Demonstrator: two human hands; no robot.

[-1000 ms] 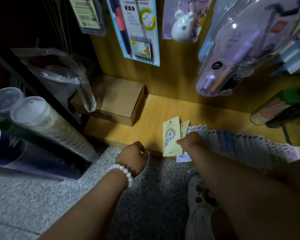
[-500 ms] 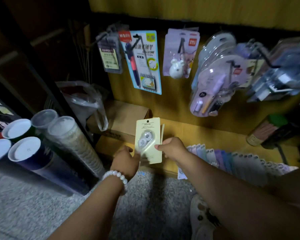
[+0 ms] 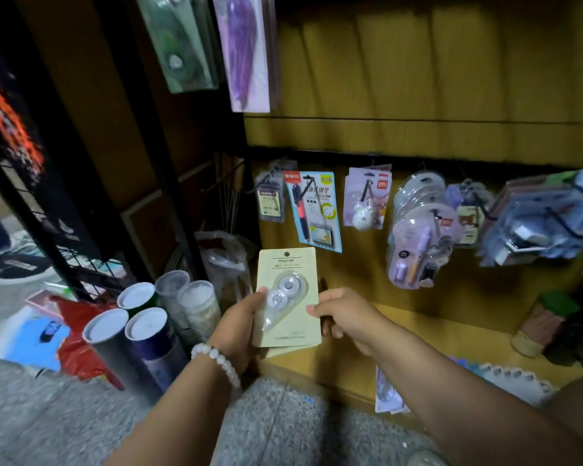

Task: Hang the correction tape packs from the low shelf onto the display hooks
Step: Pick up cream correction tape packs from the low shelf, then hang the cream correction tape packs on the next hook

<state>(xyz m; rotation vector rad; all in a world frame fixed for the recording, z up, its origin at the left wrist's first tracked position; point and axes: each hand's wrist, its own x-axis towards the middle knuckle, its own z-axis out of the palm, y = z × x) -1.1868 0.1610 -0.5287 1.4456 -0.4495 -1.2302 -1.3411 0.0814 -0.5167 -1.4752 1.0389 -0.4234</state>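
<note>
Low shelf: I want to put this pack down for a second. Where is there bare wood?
Bare wood on the low shelf lies right of the right hand, before the brown bundle. The front edge is crowded with the fanned row of packs. Left, the plastic bag fills the corner.

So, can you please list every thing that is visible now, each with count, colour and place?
correction tape pack: at least two stacked, pale yellow card, held up between both hands
row of packs: many, pastel, lying overlapped on the low shelf, right
pen pack: one, blue card, on a hook on the back wall
charm pack: one, lilac, hanging right of the pen pack
round blister packs: several, lilac, hanging further right
tubes: about five, white lids, on the floor, left
plastic bag: one, clear, behind the tubes
left hand: wears a white bead bracelet, grips the pack's left edge
right hand: pinches the pack's right edge
</note>
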